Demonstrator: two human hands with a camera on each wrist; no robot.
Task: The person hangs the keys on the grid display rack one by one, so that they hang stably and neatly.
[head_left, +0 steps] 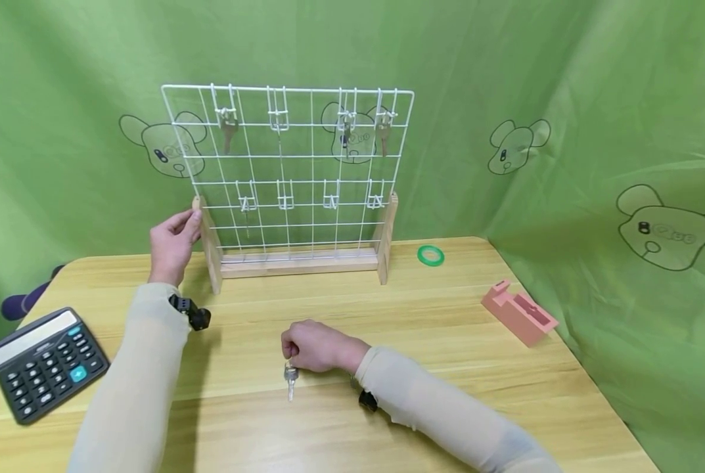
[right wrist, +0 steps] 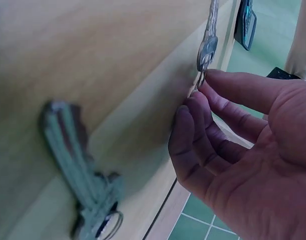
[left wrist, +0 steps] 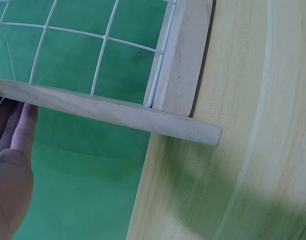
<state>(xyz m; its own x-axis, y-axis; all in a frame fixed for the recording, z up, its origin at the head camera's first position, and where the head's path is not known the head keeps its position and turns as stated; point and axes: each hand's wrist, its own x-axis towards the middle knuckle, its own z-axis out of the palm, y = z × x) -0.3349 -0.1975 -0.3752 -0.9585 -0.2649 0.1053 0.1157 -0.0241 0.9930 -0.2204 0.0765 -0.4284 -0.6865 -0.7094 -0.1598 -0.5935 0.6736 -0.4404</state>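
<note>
A white wire-grid rack with a wooden base stands at the back of the table, keys hanging from some of its hooks. My left hand grips its left wooden post; in the left wrist view the fingers reach behind that post. Over the table's middle, my right hand pinches the ring of a metal key, whose blade points toward me. In the right wrist view, that key extends beyond the fingertips. A second, blurred key with a ring appears near the camera.
A black calculator lies at the left edge. Behind the right part of the table is a green tape roll. A pink holder block sits near the right edge. Green curtain surrounds the back and sides.
</note>
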